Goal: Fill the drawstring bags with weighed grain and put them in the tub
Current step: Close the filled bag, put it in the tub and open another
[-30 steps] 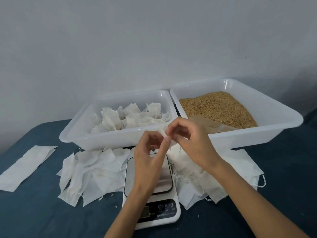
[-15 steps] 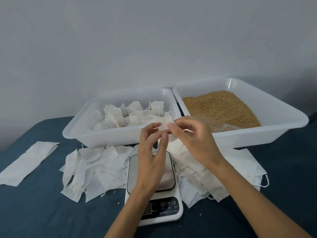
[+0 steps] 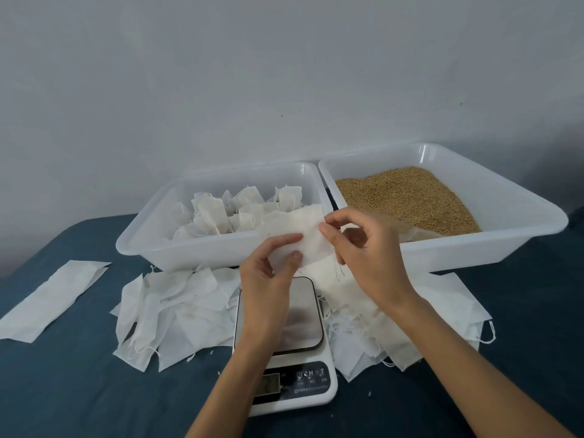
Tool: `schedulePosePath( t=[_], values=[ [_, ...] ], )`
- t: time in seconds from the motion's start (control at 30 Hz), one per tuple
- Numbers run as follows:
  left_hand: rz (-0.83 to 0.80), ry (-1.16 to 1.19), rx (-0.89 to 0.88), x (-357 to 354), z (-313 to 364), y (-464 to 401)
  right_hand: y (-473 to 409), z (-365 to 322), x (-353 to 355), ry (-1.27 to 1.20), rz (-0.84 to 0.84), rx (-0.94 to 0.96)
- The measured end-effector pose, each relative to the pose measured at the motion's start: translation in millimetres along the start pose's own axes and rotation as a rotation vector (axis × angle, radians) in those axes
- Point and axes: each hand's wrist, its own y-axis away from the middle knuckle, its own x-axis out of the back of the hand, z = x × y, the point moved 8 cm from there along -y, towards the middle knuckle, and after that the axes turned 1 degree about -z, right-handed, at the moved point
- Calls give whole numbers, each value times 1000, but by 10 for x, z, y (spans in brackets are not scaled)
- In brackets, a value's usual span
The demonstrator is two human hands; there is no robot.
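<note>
**Empty bag held over the scale between two tubs**

A person's two bare hands hold one flat white drawstring bag (image 3: 297, 229) in the air above a small kitchen scale (image 3: 284, 339) on a tabletop (image 3: 63, 390) draped in dark blue cloth. The left hand (image 3: 268, 279) pinches the bag's lower edge, its grip clamped on the fabric between thumb and forefinger. The right hand (image 3: 366, 251) pinches the bag's right edge, fingers curled, its grip likewise closed on the cloth. The bag looks limp and unfilled. Behind the hands stand two translucent white plastic tubs side by side: the left tub (image 3: 189, 251) contains a cluster of filled, tied bags (image 3: 227, 210), the right tub (image 3: 474, 248) a bed of golden-brown grain (image 3: 407, 194). Loose piles of empty bags lie on the cloth at either side of the scale, one to the left (image 3: 170, 308) and one to the right (image 3: 410, 327). A long white strip (image 3: 53, 298) lies apart at far left.
</note>
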Motion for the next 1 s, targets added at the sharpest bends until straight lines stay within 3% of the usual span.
schedulePosePath(
  t=[0.1,0.3,0.47,0.63,0.8,0.9,1.0],
  values=[
    [4,-11,-22,-3,27,1,37,92,-77,-77,-80,-97],
    [72,60,16,68,-39,2,-9,133,19,-71,-2,-89],
    [63,53,6,62,-19,4,23,161,-204,-160,-236,-147],
    [162,153,84,177,-111,-29,-7,199,-93,-158,-143,-165],
    [167,181,123,182,-139,-35,32,75,-179,-86,-221,-66],
    [191,191,124,225,-151,-45,22,88,-63,32,-110,-43],
    [186,192,133,217,-176,-51,15,55,-26,-8,-84,-51]
  ],
)
